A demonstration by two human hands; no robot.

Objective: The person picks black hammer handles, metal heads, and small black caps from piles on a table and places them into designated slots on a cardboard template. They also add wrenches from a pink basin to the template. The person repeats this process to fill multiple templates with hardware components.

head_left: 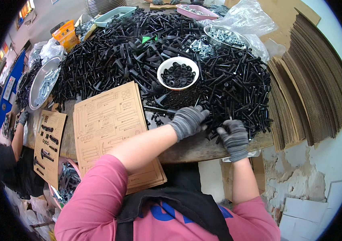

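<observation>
My left hand (189,122), in a grey striped knit glove, is over the near edge of a large heap of black bolts (227,84). Its fingers are curled closed, and what they hold is hidden beneath them. To its right, my right hand (234,138) wears a matching glove and reaches into the bolts at the table edge, thumb and fingers apart. A long dark rod-like tool (161,109) lies just left of my left hand. Beyond my hands, a white bowl (179,88) holds black washers (177,75). Printed cardboard sheets (108,116) are stacked beside my left forearm.
Brown cardboard stacks (315,76) stand at the right. Metal bowls (38,105) with silvery hardware, a teal tray (114,16) and a pink tray (197,15) surround the heap. At left, a co-worker's gloved hand (23,117) is near a card with mounted hardware (49,148).
</observation>
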